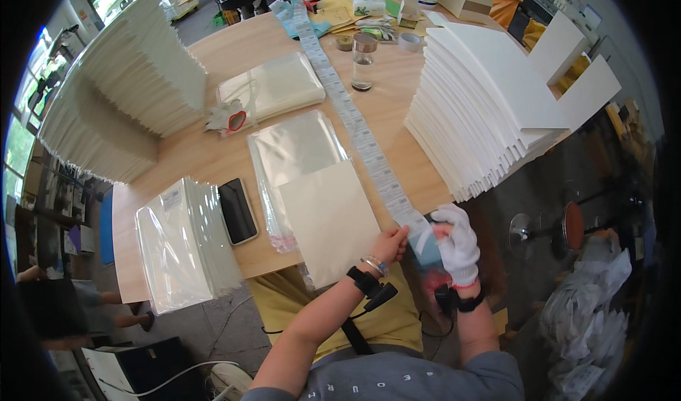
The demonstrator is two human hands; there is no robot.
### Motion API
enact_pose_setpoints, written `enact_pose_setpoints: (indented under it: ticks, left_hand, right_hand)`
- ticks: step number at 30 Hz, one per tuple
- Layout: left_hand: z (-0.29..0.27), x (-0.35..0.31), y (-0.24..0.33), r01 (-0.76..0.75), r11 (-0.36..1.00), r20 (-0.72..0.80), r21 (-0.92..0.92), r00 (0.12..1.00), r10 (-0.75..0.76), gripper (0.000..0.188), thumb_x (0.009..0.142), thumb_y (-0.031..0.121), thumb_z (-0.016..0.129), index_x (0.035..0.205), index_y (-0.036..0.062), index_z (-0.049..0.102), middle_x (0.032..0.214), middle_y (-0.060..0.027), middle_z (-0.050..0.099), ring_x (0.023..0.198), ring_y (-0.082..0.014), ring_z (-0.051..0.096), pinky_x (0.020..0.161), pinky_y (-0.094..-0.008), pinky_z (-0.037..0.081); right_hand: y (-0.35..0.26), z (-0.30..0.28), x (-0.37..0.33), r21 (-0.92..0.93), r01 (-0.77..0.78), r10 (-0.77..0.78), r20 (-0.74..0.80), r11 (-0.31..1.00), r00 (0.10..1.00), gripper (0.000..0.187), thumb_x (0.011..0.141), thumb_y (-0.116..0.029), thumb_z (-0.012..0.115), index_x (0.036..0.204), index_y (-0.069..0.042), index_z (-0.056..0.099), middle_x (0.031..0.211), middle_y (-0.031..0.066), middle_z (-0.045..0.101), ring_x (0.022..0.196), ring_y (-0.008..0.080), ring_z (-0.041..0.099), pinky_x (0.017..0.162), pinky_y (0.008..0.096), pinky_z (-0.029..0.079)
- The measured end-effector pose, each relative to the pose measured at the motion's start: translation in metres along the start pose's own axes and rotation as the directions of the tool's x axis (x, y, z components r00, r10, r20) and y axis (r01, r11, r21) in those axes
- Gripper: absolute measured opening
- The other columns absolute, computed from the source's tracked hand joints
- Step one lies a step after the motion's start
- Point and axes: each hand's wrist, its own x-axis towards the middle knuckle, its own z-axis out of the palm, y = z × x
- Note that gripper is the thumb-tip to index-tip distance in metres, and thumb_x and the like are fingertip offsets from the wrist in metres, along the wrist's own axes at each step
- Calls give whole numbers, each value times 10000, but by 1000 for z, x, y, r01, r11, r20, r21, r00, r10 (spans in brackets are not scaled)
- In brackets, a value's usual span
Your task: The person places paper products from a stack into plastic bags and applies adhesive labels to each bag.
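Note:
A long strip of white printed labels [362, 135] runs from the far edge of the table to its near edge, where its end, with pale blue backing, hangs over. My bare left hand [391, 243] pinches the strip's left edge. Opposite it, my right hand [460, 248], in a white glove with bare fingertips, closes on the strip's right side; whether a single label is between those fingers is hidden. Left of my left hand, a cream sheet or board [330, 220] lies on a pile of clear plastic sleeves [298, 145], its near end past the table edge.
Tall stacks of white folded board stand at left [128, 81] and right [482, 103]. Sleeved packs [181, 245] lie near left beside a black phone [237, 211]. Beyond are another sleeve pile [277, 85], a glove [230, 117], a glass jar [362, 64] and tape rolls [409, 42].

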Motion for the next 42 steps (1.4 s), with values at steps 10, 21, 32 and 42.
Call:
enact_pose_setpoints:
  ticks: [10,21,32,42]
  left_hand:
    - [-113,-137,-13,-405,618,-291,674,624,726,223,864,58,541,1082,13,521,844,-24,534,735,-88,505,640,-222,436]
    - [-153,-121,-33,-220,958,-382,186,882,277,373,821,111,644,1130,3,465,925,-10,554,794,-85,512,691,-231,429]
    - [-119,-167,30,-582,793,-110,180,789,604,525,853,0,532,1319,-8,291,1270,-112,450,1154,-176,439,960,-303,351]
    - [-211,-367,127,-592,522,-298,614,438,848,503,824,18,515,1304,-14,369,1211,-124,512,1079,-177,505,879,-279,425]
  right_hand:
    - [74,169,98,-5,-558,505,433,830,747,212,812,-174,487,936,-63,620,852,154,626,820,292,588,710,358,455]
    - [71,201,91,-350,-233,350,321,907,880,239,790,-258,558,946,-77,564,896,152,614,843,333,583,713,415,467]
    - [1,87,-8,-171,-374,400,584,911,707,296,802,-179,549,1055,-30,514,813,166,584,756,307,587,646,398,465]
    - [-164,212,67,714,-285,-77,428,640,900,356,795,1,493,1148,47,506,795,141,545,764,191,608,657,290,467]
